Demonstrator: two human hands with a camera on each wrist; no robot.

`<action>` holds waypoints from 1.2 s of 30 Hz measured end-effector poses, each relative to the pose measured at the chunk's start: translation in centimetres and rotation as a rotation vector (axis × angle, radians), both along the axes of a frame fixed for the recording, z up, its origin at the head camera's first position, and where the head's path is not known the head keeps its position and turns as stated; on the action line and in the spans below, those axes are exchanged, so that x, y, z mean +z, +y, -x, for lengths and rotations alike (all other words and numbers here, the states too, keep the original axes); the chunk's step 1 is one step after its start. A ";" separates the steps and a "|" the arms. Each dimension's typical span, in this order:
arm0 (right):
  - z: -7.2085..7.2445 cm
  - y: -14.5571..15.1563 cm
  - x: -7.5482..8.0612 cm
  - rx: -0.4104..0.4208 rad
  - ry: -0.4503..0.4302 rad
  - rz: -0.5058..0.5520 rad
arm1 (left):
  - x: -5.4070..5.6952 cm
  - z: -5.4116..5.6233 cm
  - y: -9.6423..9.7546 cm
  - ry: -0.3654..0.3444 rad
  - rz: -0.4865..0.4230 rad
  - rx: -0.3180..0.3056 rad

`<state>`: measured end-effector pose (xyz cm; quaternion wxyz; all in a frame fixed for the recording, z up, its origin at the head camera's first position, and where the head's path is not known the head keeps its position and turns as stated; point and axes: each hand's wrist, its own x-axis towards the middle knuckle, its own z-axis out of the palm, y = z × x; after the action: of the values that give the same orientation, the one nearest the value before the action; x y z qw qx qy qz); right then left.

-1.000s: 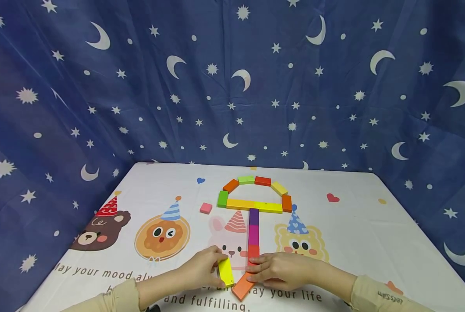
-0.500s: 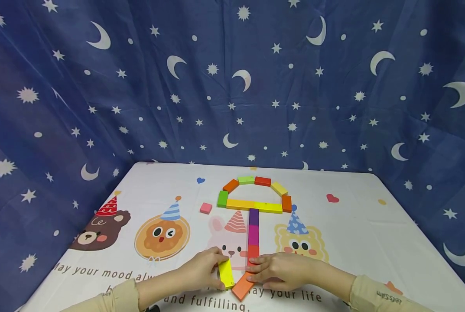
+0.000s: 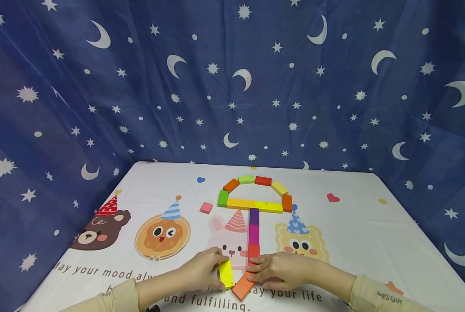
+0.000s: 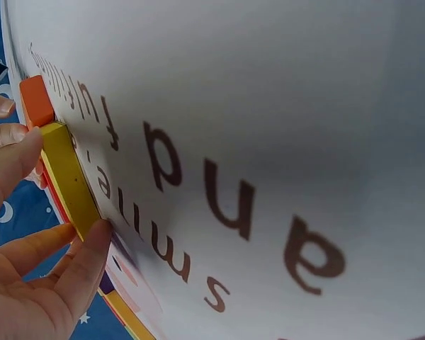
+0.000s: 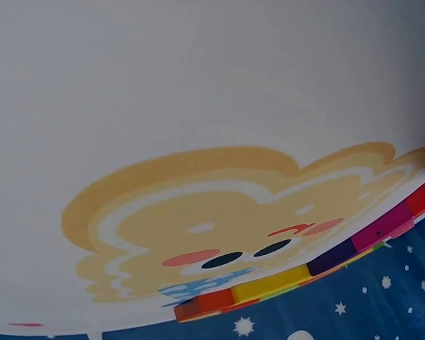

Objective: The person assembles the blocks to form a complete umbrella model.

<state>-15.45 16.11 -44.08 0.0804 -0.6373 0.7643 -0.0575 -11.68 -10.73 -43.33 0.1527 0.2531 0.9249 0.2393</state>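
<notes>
A yellow block [image 3: 226, 274] is pinched by my left hand [image 3: 201, 269], the thumb at its near end and the fingers at its far end. This block lies just left of a tilted orange block [image 3: 242, 287]. My right hand [image 3: 284, 271] rests its extended fingers on the orange block and on the red block [image 3: 253, 250] above it. Beyond the red one, a magenta block [image 3: 253, 235] and a purple block [image 3: 254, 216] continue the straight stem. In the left wrist view, fingers hold the yellow block [image 4: 71, 180] by its ends, near the orange block [image 4: 37, 103].
The stem meets a crossbar of two yellowish blocks [image 3: 268, 207]. Several coloured blocks curve above it, including a red one [image 3: 263, 180] at the top. A small pink block [image 3: 206, 208] lies apart on the left. A printed white cloth [image 3: 357, 225] covers the table.
The near end of the yellow block has shifted slightly in my left fingers' pinch. My right hand and the other blocks stay where they were.
</notes>
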 end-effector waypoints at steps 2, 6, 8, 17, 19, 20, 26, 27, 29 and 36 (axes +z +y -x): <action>-0.1 0.0 0.0 -0.005 -0.006 -0.002 | 0.0 -0.1 0.0 0.001 0.002 0.003; -0.1 0.0 0.0 -0.008 -0.007 0.000 | 0.0 -0.1 0.0 0.010 0.008 0.001; -0.1 -0.1 0.0 -0.007 -0.006 0.002 | 0.0 -0.1 0.0 0.014 0.013 -0.001; -0.1 -0.3 0.6 -0.012 -0.057 -0.014 | 0.1 -0.1 0.0 0.031 0.038 -0.003; -0.1 -0.3 0.9 -0.026 -0.075 -0.011 | 0.3 -0.1 0.0 0.031 0.050 0.001; -0.1 -0.3 0.9 -0.036 -0.077 -0.006 | 0.3 -0.2 0.0 0.031 0.056 0.002; 0.5 -0.1 0.9 -0.104 0.030 -0.003 | 0.6 0.0 0.1 0.013 0.054 0.019; 0.7 0.0 0.8 -0.117 0.051 -0.005 | 0.5 0.1 0.1 0.010 0.043 0.018; 1.0 0.2 0.7 -0.152 0.061 -0.018 | 0.3 0.3 -0.1 0.003 0.019 0.016; 1.5 0.3 0.5 -0.203 0.012 -0.075 | 0.1 1.6 -1.2 -0.006 -0.135 0.048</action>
<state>-16.98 16.45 -43.60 0.0932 -0.5535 0.8269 -0.0329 -13.26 -11.95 -43.21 0.1323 0.2400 0.9120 0.3053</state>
